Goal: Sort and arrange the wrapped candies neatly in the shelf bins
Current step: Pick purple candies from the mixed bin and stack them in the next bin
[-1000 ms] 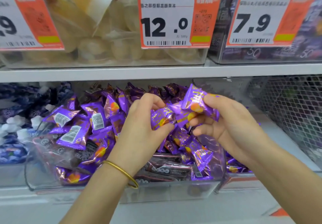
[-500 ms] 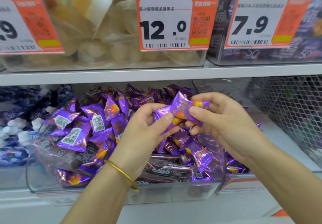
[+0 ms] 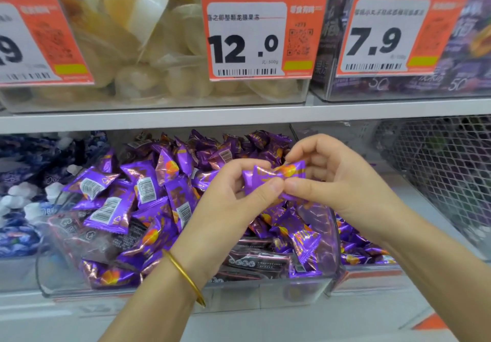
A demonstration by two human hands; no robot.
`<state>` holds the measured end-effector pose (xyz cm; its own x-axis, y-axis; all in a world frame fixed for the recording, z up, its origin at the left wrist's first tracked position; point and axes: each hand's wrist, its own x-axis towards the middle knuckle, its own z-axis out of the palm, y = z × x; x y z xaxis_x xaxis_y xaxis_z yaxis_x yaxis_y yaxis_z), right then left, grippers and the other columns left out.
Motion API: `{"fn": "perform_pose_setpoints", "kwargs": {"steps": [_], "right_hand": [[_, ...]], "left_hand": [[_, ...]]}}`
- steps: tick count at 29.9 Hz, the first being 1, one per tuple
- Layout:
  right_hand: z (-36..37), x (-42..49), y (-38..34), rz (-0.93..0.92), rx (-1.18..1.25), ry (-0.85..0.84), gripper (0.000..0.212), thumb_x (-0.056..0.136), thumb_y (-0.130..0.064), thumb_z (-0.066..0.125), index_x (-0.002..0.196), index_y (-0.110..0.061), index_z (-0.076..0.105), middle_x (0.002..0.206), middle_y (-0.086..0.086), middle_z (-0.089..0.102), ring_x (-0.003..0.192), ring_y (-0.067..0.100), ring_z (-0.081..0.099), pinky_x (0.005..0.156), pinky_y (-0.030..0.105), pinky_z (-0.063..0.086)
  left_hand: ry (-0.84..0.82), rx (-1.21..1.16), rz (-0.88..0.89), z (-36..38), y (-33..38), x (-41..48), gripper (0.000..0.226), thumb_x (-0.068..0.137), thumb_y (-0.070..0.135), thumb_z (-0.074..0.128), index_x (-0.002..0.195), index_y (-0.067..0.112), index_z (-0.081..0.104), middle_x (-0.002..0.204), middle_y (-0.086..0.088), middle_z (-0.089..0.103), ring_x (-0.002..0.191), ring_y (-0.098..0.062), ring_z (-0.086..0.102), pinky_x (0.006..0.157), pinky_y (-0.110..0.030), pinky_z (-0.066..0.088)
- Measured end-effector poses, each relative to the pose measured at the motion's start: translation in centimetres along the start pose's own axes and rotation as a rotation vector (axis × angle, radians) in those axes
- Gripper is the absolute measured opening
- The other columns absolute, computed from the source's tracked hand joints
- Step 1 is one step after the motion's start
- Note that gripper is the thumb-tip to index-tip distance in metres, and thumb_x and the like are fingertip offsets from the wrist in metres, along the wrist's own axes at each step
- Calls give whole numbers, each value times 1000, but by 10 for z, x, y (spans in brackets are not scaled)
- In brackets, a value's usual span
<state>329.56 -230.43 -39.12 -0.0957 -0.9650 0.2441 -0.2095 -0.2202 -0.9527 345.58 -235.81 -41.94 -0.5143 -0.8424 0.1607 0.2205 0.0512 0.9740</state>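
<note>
A clear plastic bin (image 3: 186, 292) on the lower shelf holds a heap of several purple wrapped candies (image 3: 143, 185). Above the heap, both hands hold purple wrapped candies (image 3: 276, 175) together. My left hand (image 3: 228, 208) grips their left side between thumb and curled fingers. My right hand (image 3: 337, 182) pinches their right side with thumb and fingers. How many candies sit between the hands is hidden by the fingers. A gold bangle is on the left wrist.
Dark brown packets (image 3: 252, 262) lie at the bin's front under the purple ones. Blue and white candies (image 3: 24, 187) fill the bin to the left. A wire mesh basket (image 3: 438, 177) stands on the right. Upper bins carry price tags 12.0 (image 3: 263, 38) and 7.9 (image 3: 393, 36).
The hands have drawn closer together and lowered a little, bringing the purple candies into one bunch held between both. The camera has moved closer to the shelf.
</note>
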Motion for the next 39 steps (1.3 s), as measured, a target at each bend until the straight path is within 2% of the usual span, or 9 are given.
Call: {"fn": "perform_pose_setpoints", "kwargs": {"steps": [3,6,9,14,21,25,28,33,39], "right_hand": [[-2,-1,-1,-4,-76,6,47,58,-29,75,103,-24,61,98,6,67,75,13,64,65,24,54],[-12,-3,-3,-47,-298,-40,43,61,-40,82,100,-35,66,112,-5,60,93,7,63,75,25,54],[-20,-6,-5,5,-170,-147,39,62,-26,84,96,-28,66,121,-12,60,106,9,63,79,26,55],[-30,-12,-9,-26,-114,-121,36,61,-13,83,93,-14,66,110,7,68,99,25,66,82,34,57],[-67,-18,0,15,-48,-19,25,53,-10,77,75,-20,70,96,1,73,84,14,67,77,28,57],[-123,-21,13,100,-108,158,27,49,-15,80,74,-21,72,91,8,73,74,16,67,70,24,57],[-171,-29,32,238,-232,241,26,61,4,75,82,-10,68,77,14,71,63,21,64,57,19,54],[-204,-40,71,524,-239,157,18,74,12,67,86,1,63,81,22,67,64,27,63,60,27,59],[-210,-32,102,578,-239,108,20,77,13,65,88,-1,59,88,21,62,70,32,61,67,31,57]], "left_hand": [[-37,33,56,1,-3,-1,44,66,32,73,104,14,60,105,-13,69,100,-29,65,93,-40,50],[-93,107,137,3,-1,-1,33,74,19,66,105,13,56,114,-7,65,103,-16,63,89,-26,51],[-177,164,210,9,-1,-1,33,77,18,66,107,19,52,127,2,55,119,-9,53,99,-29,45],[-170,248,265,22,-11,4,49,76,37,60,119,48,37,134,15,44,129,-8,42,107,-43,37],[-192,401,248,55,-19,21,75,79,40,61,138,37,15,152,15,21,136,12,18,114,-19,23],[-119,571,322,70,-26,30,62,79,39,58,133,37,29,146,15,29,129,20,19,104,0,15],[-96,602,326,75,-31,33,49,87,30,58,132,33,38,143,16,33,129,16,21,107,-7,18],[-90,669,335,86,-38,36,47,82,37,51,127,38,38,135,20,36,128,13,26,102,1,15],[-119,748,349,97,-50,38,50,84,38,51,133,32,41,137,20,34,136,7,19,106,-3,13]]}}
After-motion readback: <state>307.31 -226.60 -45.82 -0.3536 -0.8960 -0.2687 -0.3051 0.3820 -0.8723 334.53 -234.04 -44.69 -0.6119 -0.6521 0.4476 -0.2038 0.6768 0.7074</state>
